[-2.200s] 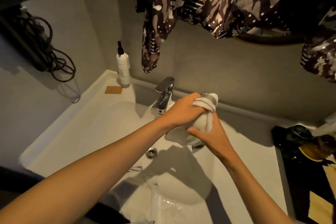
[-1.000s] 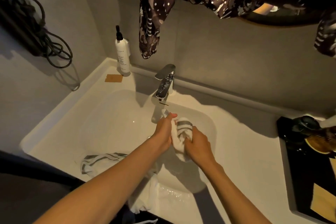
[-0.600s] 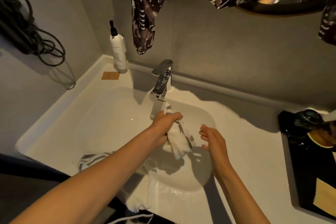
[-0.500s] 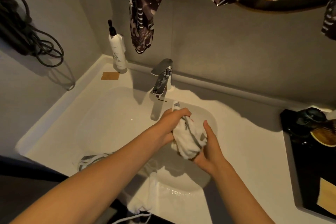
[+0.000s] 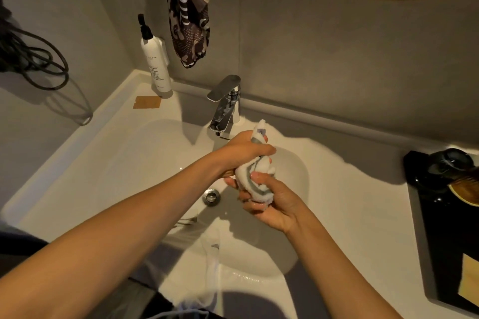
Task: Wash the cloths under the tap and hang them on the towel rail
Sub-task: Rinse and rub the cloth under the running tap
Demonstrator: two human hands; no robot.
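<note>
Head view, left to right. Far left: dark coiled cable (image 5: pixel 39 59) against the grey wall. Next, white pump bottle (image 5: pixel 155 59) upright on the back ledge of the sink (image 5: pixel 103 163), a small tan card (image 5: pixel 146 102) lying just beside its base. Above, patterned dark fabric (image 5: pixel 190 15) hanging over the basin. Chrome tap (image 5: pixel 225 105) at centre back; no running water visible from the spout. Left hand (image 5: pixel 246 153) closed around the upper end of the cloth (image 5: pixel 255 179), a tuft poking out above the fist, just beside the tap spout. Right hand (image 5: pixel 272 199) clamped on the lower end, palm up, fingers wrapped. Cloth white with grey stripes, bunched into a tight roll over the basin, above the drain (image 5: pixel 212 195). Probably soft, limp and heavy with water, slippery when wet; best gripped at both ends and twisted opposite ways to wring. A second pale cloth (image 5: pixel 212 261) draped over the near basin edge, blurred. Smooth white wet-looking sink surface, likely slick. Far right: black tray (image 5: pixel 425 241) with dark objects. Dim, warm-lit bathroom; no towel rail in view.
</note>
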